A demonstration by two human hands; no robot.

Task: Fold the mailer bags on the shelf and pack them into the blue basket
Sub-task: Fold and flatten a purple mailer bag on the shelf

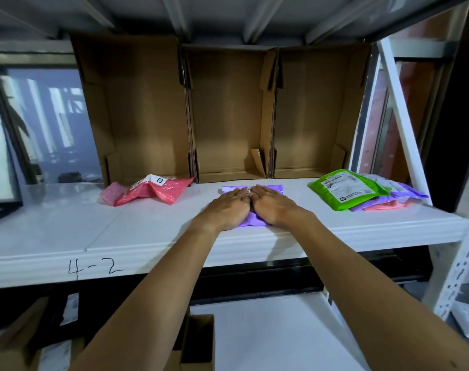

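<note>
The white shelf (147, 231) spans the whole view in front of me, with "4-2" handwritten on its front edge. Three open cardboard boxes (228, 116) stand side by side along its back, nothing in them that I can see.

At the right end lies a loose stack of mailer bags. The green mailer (345, 190) is on top, and purple and pink ones poke out beneath it. Whether those are folded I cannot tell. Well apart at the left, a crumpled pink mailer (153, 192) lies unfolded just in front of the left box.

Between them, near the shelf's front edge, is the purple mailer (270, 189) I am working on. My left hand (225, 207) and right hand (274, 206) lie flat on it side by side, fingers straight and touching at the tips, pressing it down rather than gripping it.

I judge I am creasing or flattening a fold, so this bag is partway done. The pink one is plainly untouched. The blue basket is not in view, so nothing shows as packed. Most of the job looks to be ahead.
</note>
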